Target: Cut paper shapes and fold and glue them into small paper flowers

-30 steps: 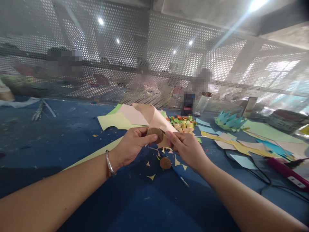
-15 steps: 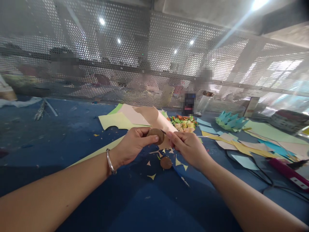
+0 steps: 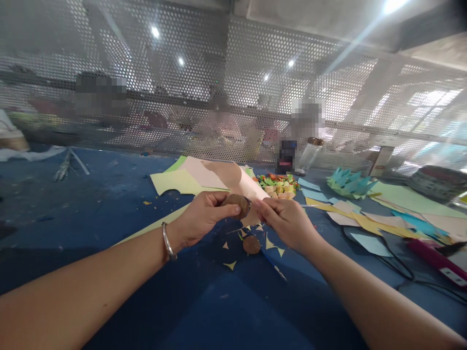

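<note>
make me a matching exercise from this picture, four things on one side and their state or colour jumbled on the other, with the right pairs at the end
Column one
1. left hand
2. bracelet
3. power strip
4. spiky paper piece

Column two
a. magenta, near the right edge of the picture
b. silver
c. mostly light blue, resting on the table
d. pinching a brown disc

Right pairs: 1-d, 2-b, 3-a, 4-c
</note>
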